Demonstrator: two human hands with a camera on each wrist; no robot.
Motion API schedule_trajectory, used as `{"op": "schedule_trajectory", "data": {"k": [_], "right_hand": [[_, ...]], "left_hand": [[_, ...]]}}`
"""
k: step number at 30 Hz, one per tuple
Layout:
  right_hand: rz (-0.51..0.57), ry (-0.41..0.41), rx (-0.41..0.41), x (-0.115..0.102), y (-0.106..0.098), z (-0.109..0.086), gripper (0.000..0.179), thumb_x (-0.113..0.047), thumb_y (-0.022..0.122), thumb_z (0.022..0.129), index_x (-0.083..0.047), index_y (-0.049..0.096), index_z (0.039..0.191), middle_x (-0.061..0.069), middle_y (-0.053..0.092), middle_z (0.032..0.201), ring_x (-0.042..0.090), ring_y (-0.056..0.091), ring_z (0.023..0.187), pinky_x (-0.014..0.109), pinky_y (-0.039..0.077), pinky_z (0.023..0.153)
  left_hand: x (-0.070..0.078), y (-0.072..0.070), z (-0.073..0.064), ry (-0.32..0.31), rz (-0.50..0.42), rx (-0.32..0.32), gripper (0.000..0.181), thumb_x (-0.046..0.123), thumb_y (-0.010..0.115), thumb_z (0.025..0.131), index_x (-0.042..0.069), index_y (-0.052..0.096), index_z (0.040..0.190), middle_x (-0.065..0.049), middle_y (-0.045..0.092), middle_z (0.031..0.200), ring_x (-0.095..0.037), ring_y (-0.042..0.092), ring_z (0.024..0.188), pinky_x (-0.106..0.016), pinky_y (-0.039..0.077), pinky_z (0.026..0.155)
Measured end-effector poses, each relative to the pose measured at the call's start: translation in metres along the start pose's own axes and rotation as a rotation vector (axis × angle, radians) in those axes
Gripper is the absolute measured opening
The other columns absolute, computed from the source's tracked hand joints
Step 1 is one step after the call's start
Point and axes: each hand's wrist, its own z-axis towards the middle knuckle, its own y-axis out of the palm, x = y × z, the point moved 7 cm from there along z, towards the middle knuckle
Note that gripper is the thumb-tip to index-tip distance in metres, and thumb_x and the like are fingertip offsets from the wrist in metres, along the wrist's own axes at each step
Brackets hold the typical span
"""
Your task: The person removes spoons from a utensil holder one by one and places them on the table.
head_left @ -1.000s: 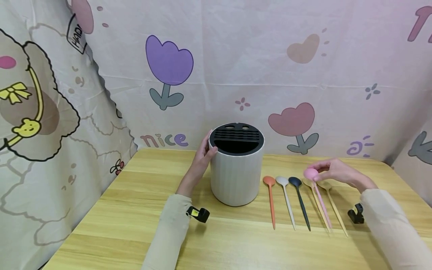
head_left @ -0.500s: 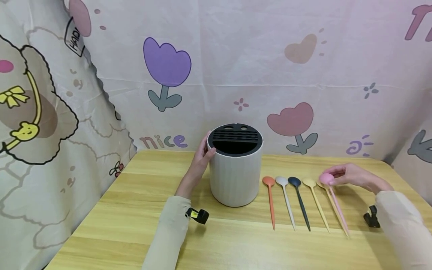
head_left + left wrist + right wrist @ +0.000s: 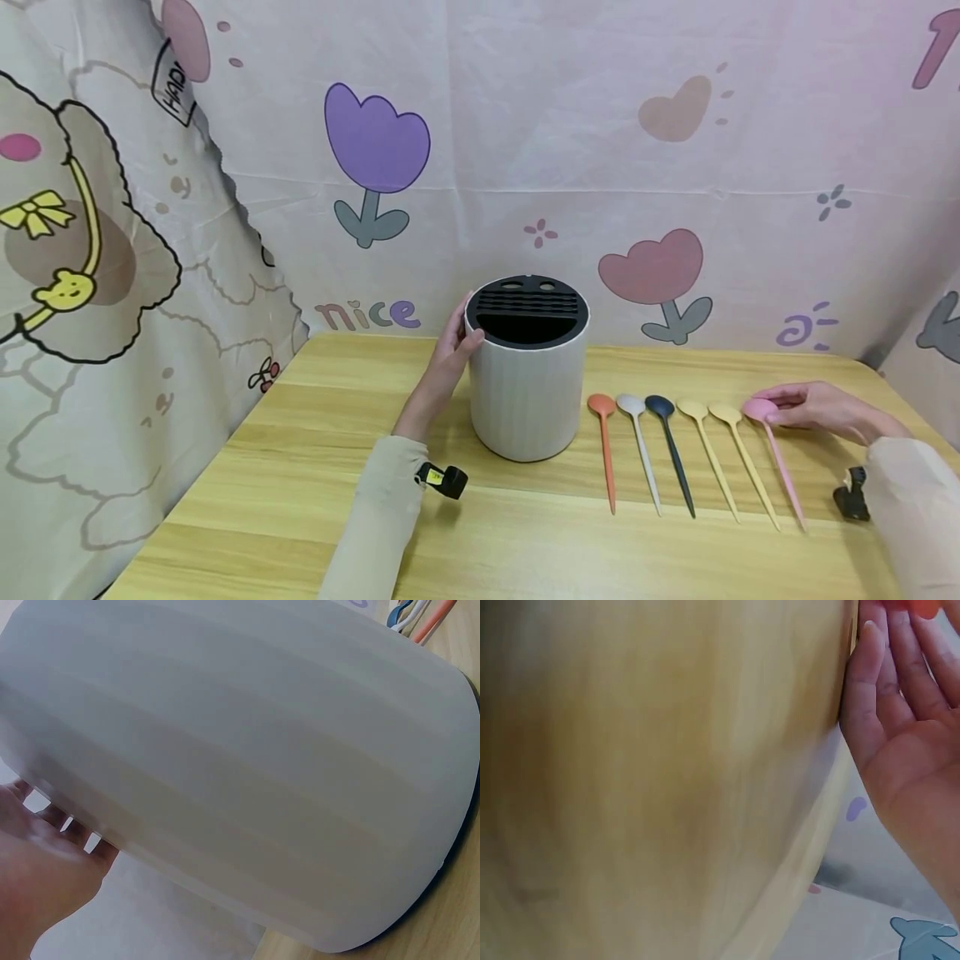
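Observation:
A pale ribbed utensil holder (image 3: 527,408) with a slotted black top stands upright on the table. My left hand (image 3: 448,354) holds its left side, the thumb at the front of the rim and the fingers partly hidden behind. At the right, my right hand (image 3: 821,410) pinches the bowl of a pink spoon (image 3: 784,473), which lies at the end of a row with its handle toward me. To its left lie two yellow spoons (image 3: 753,467) (image 3: 712,458), a dark blue spoon (image 3: 678,462), a white spoon (image 3: 642,454) and an orange spoon (image 3: 606,454).
The wooden table (image 3: 285,467) ends at the back against a printed cloth (image 3: 495,125). A similar cloth (image 3: 142,433) hangs along the left side. Black wrist cameras sit on the left sleeve (image 3: 375,508) and right sleeve (image 3: 911,492).
My right hand has carried the pink spoon rightward and down, from over the yellow spoons to the row's right end. The left hand and the utensil holder stay in place.

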Motion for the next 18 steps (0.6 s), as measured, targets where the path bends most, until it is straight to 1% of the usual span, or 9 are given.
{"op": "schedule_trajectory", "data": {"k": [1,3,6,7,8,11,13,15,18], "right_hand": [[-0.015,0.011,0.011,0.0014,-0.0007,0.0,0.036,-0.006,0.067,0.089,0.011,0.06,0.121,-0.008,0.065,0.105,-0.001,0.056,0.089,0.019,0.05,0.077],[-0.065,0.028,0.031,0.0023,-0.0017,0.0003,0.041,-0.008,0.069,0.089,0.013,0.057,0.122,0.004,0.067,0.108,-0.002,0.056,0.089,0.019,0.049,0.076],[-0.13,0.051,0.055,0.0011,-0.0026,0.0017,0.05,-0.012,0.071,0.088,0.017,0.052,0.125,0.022,0.064,0.114,-0.004,0.055,0.09,0.018,0.048,0.077],[-0.145,0.059,0.062,0.0006,-0.0027,0.0023,0.052,-0.013,0.071,0.088,0.017,0.052,0.125,0.025,0.062,0.116,-0.004,0.055,0.09,0.017,0.048,0.077],[-0.162,0.063,0.065,0.0,-0.0027,0.0028,0.053,-0.014,0.072,0.087,0.017,0.052,0.125,0.027,0.062,0.117,-0.004,0.054,0.09,0.017,0.047,0.077],[-0.179,0.071,0.067,-0.0006,-0.003,0.0044,0.054,-0.015,0.073,0.086,0.017,0.052,0.125,0.026,0.062,0.117,-0.003,0.054,0.09,0.016,0.046,0.077],[-0.183,0.08,0.068,-0.0004,-0.0031,0.0051,0.055,-0.016,0.074,0.086,0.016,0.053,0.125,0.026,0.062,0.117,-0.001,0.053,0.09,0.016,0.046,0.076],[-0.177,0.087,0.068,-0.0001,-0.0028,0.0056,0.056,-0.016,0.074,0.085,0.016,0.052,0.125,0.026,0.061,0.118,-0.001,0.053,0.09,0.017,0.047,0.076],[-0.179,0.098,0.074,-0.0008,-0.0022,0.0057,0.057,-0.017,0.075,0.085,0.016,0.052,0.125,0.025,0.061,0.118,-0.001,0.052,0.089,0.017,0.047,0.076]], "left_hand": [[0.0,0.0001,0.0001,0.0,0.0,0.0,0.09,0.058,0.055,0.088,0.014,0.015,0.156,-0.007,0.014,0.16,-0.022,0.016,0.145,-0.044,0.016,0.115],[-0.0002,0.0003,0.0001,-0.004,0.004,0.0,0.092,0.061,0.054,0.087,0.015,0.015,0.156,-0.006,0.015,0.16,-0.021,0.016,0.144,-0.044,0.016,0.115],[-0.0011,-0.0002,-0.0002,-0.011,0.011,0.003,0.094,0.064,0.055,0.086,0.016,0.015,0.156,-0.004,0.015,0.16,-0.019,0.016,0.144,-0.043,0.017,0.115],[-0.0014,-0.0003,-0.0002,-0.013,0.013,0.004,0.093,0.063,0.055,0.086,0.016,0.015,0.156,-0.004,0.015,0.16,-0.019,0.016,0.144,-0.043,0.017,0.115],[-0.002,-0.0006,-0.0002,-0.016,0.015,0.006,0.091,0.061,0.054,0.087,0.016,0.015,0.156,-0.004,0.015,0.16,-0.018,0.016,0.144,-0.042,0.017,0.115],[-0.0025,-0.0009,-0.0002,-0.021,0.018,0.007,0.083,0.051,0.051,0.09,0.017,0.015,0.156,-0.004,0.015,0.16,-0.019,0.016,0.144,-0.043,0.017,0.115],[-0.0022,-0.0008,-0.0004,-0.026,0.019,0.008,0.08,0.047,0.05,0.09,0.017,0.015,0.156,-0.004,0.015,0.16,-0.018,0.016,0.144,-0.043,0.017,0.115],[-0.0015,-0.0004,-0.0007,-0.025,0.017,0.005,0.082,0.05,0.051,0.09,0.017,0.015,0.156,-0.004,0.015,0.16,-0.018,0.016,0.144,-0.043,0.017,0.115],[-0.0005,0.0002,-0.0007,-0.022,0.011,0.003,0.091,0.061,0.054,0.087,0.017,0.015,0.156,-0.004,0.015,0.16,-0.018,0.016,0.144,-0.042,0.017,0.115]]}}
